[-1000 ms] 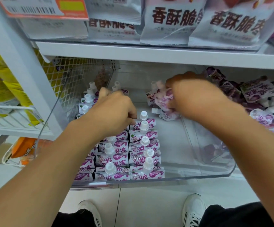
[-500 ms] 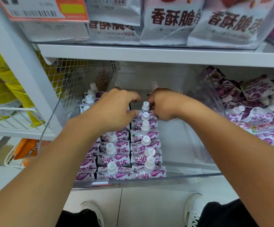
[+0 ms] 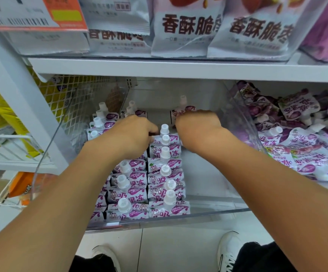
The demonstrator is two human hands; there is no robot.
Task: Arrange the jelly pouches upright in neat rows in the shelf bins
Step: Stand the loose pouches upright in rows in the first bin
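Observation:
A clear plastic bin (image 3: 218, 212) on the lower shelf holds purple-and-white jelly pouches with white caps, standing upright in three rows (image 3: 137, 185). The rearmost pouch (image 3: 164, 132) of the right-hand row stands between my hands. My left hand (image 3: 131, 134) pinches its left edge with curled fingers. On its right edge, my right hand (image 3: 196, 128) grips with the fingers bent down over it. One more pouch (image 3: 182, 110) stands alone behind my right hand. The right part of the bin floor (image 3: 208, 177) is bare.
A second clear bin (image 3: 243, 107) to the right holds a loose heap of the same pouches (image 3: 296, 146). Silver snack bags (image 3: 186, 26) sit on the shelf above. A white wire mesh side panel (image 3: 65, 99) stands at left. My shoes (image 3: 228, 250) are on the tiled floor below.
My right hand brought a pouch from the right side of the bin to the back of the right-hand row. My left hand shifted right to meet it at that pouch.

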